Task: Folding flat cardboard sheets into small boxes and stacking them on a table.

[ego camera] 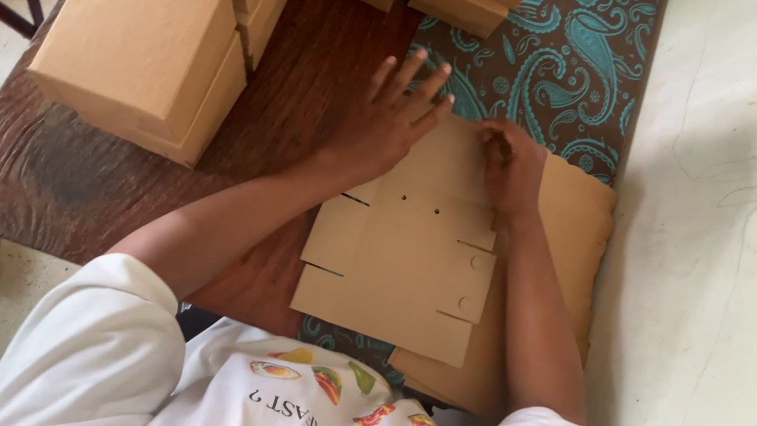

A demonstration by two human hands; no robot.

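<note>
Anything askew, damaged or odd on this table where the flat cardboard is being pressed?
Nothing looks damaged or spilled. The left hand lies flat and the right hand presses on the flat cardboard blank, which lies on a stack of blanks. Assembled boxes sit tidily on the wooden table.

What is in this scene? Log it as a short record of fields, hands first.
left hand: flat, fingers spread, pressing on the flat cardboard blank
right hand: fingers curled on the blank's far edge
under the blank: more flat cardboard sheets
surface: dark wooden table, part covered by a teal paisley cloth
nearby: folded cardboard boxes to the left and at the far edge
</note>
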